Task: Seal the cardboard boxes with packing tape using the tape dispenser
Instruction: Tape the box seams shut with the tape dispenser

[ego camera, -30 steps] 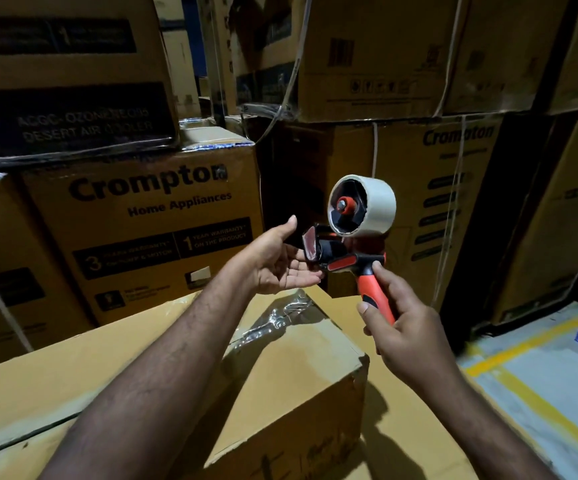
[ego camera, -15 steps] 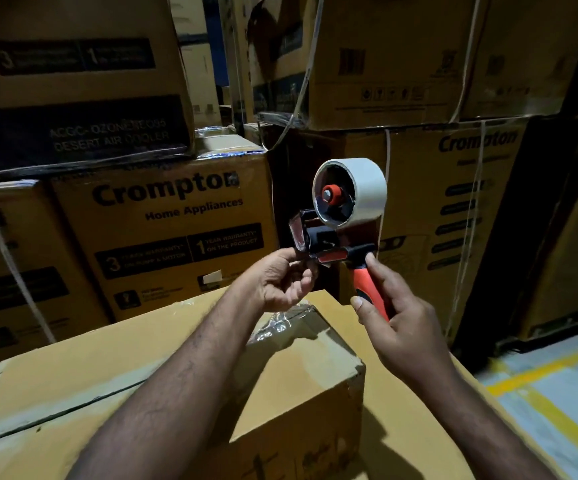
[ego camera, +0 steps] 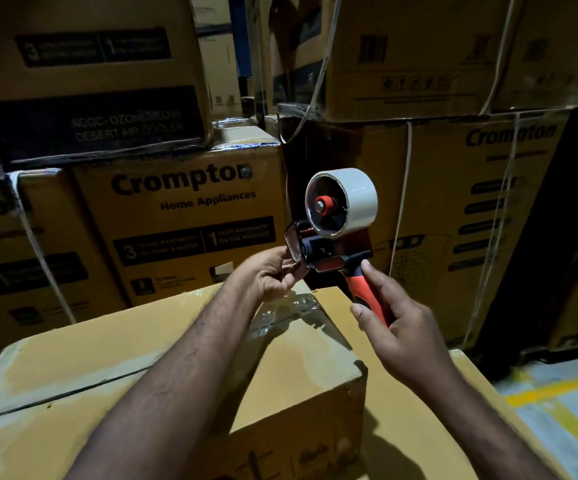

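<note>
A red and black tape dispenser (ego camera: 325, 247) with a pale roll of tape (ego camera: 344, 204) is held up above a brown cardboard box (ego camera: 291, 368). My right hand (ego camera: 396, 336) grips its red handle. My left hand (ego camera: 273, 275) pinches at the dispenser's front end, fingers closed near the clear flap; whether tape is between them I cannot tell. Crinkled clear tape (ego camera: 280, 311) lies on the box's far top edge. A dark seam runs across the box top at left.
Stacked printed cartons (ego camera: 183, 216) form a wall close behind the box. White straps hang down over cartons (ego camera: 471, 202) at the right. A second lower box (ego camera: 429, 420) lies under my right arm. A yellow floor line (ego camera: 557, 389) shows at lower right.
My left hand went from open beside the dispenser to closed at its front end. The dispenser has stayed raised, shifting slightly left in view as the head turned.
</note>
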Available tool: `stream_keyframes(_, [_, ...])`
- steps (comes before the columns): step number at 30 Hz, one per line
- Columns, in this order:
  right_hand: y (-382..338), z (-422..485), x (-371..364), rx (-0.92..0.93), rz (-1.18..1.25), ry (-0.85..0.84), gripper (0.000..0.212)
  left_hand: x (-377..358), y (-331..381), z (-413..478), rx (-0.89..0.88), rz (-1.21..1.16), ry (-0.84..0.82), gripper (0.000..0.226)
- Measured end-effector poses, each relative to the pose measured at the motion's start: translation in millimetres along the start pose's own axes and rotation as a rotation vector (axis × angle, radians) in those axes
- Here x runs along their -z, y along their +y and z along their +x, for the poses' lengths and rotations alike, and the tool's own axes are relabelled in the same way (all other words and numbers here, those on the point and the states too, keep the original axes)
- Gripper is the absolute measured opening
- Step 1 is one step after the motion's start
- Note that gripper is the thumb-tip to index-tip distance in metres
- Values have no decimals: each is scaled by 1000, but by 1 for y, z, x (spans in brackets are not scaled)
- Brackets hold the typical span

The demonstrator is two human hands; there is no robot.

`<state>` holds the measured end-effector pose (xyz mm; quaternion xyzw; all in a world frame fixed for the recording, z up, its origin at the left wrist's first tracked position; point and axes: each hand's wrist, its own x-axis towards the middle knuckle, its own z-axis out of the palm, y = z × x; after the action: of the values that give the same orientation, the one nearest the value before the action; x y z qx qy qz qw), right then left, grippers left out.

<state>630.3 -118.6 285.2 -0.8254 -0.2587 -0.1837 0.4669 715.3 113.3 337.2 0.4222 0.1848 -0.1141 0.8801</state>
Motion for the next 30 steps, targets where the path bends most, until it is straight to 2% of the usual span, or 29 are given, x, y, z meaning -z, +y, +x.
stream_keyframes(3, [1,3,-6,-15,-61,-16,65,9,14,13,-24,331,65,24])
stream_keyframes(8, [6,12,-19,-97,-110,-54,67,18,34,32,-124,759,37,17])
stream_keyframes(14, [8,18,-33,-233,-156,-67,65,22,33,61,-275,948,110,25])
stream_keyframes(18, [4,18,-38,-304,-231,-81,63,22,28,81,-484,1249,269,18])
stream_keyframes(24, [-8,11,-47,-333,-336,-99,64,33,14,90,-628,1382,375,11])
stream_keyframes(27, [-14,13,-47,-332,-353,-100,66,35,11,91,-702,1370,413,10])
stream_keyframes(30, [-18,10,-44,-333,-370,-110,65,46,22,94,-726,1337,522,8])
